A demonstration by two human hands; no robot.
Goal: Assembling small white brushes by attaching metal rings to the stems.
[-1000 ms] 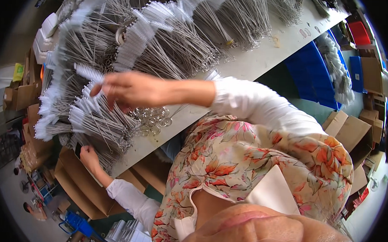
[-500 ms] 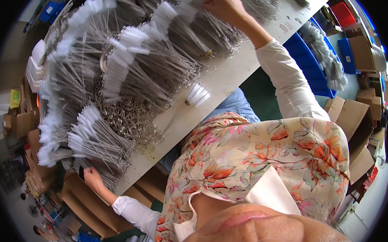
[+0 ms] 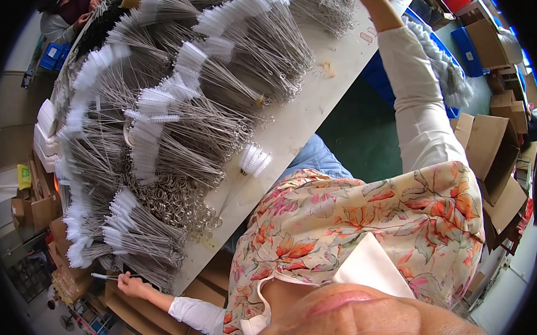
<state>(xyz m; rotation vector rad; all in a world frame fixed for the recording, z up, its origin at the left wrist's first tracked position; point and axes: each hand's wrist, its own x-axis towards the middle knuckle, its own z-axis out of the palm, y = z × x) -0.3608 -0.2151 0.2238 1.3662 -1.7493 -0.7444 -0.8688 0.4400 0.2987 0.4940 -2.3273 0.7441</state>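
- Pinching a slim, pale-tipped item [image 3: 104, 276] between thumb and fingers, the left hand [image 3: 131, 285] is at the lower left of the frame, just beside the worktop [image 3: 329, 80]; the piece is perhaps a brush, though too small here to be sure.
- Reaching past the upper edge, the right forearm [image 3: 380, 11] shows, but the right hand is out of the frame, so I cannot tell whether its fingers are spread or closed on anything.
- Lying across the left and upper middle of the frame are the wire brushes: a front bundle [image 3: 146, 231] nearest the left hand, a middle bundle [image 3: 192, 128], and an upper bundle [image 3: 268, 42], all with white bristle heads toward the left and ringed ends toward the right.
- Judging by this order, much grouping looks done: in these bundles, the heads lie roughly level.
- Looking less settled are the tangled metal rings [image 3: 165, 199] between the front and middle bundles, and a small white cluster [image 3: 255, 160] apart near the worktop's edge.
- Counting what is left is not possible, since the bundles overlap and hide one another.
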